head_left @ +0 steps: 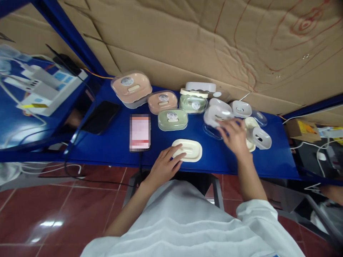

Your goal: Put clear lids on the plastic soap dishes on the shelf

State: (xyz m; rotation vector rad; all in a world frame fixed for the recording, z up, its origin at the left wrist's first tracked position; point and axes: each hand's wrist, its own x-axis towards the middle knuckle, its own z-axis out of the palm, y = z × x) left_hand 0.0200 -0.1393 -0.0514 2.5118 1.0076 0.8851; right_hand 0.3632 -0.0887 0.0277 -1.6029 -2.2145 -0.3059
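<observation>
Resting on cream piece (pixel 195 150), L hand (pixel 163 166) fingers (pixel 168 154) unclenched, R hand (pixel 235 134) hiding pt of white dish (pixel 217 108), grip unclear

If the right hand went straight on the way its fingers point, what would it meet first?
The whitish plastic dish just ahead of the right hand; fingertips may already touch it, depth is unclear.
</observation>
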